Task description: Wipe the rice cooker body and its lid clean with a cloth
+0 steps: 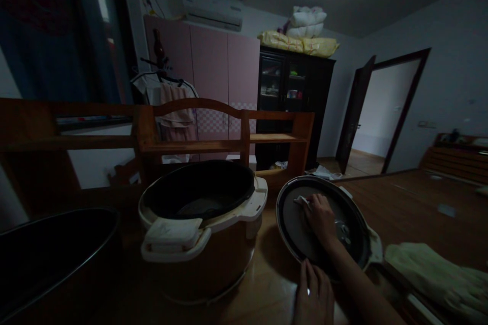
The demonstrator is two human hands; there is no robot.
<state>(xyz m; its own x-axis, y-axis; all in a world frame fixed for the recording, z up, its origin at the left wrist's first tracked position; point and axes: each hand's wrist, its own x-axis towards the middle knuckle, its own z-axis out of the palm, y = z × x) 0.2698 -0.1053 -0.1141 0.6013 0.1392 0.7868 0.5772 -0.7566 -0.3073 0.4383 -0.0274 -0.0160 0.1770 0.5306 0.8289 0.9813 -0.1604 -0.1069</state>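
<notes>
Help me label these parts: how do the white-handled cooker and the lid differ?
The cooker is deep and stands upright; the lid is shallow, inner side showing. The right hand holds a white cloth or tissue against the lid; neither hand touches the cooker. Both are round.

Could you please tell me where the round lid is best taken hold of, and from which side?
Probably by the white projecting part of the round lid, coming from the right: it juts beyond the circular rim, so a hand could close on it. The left hand is at the near edge, and the right hand presses a small white cloth on the inner face.
</notes>
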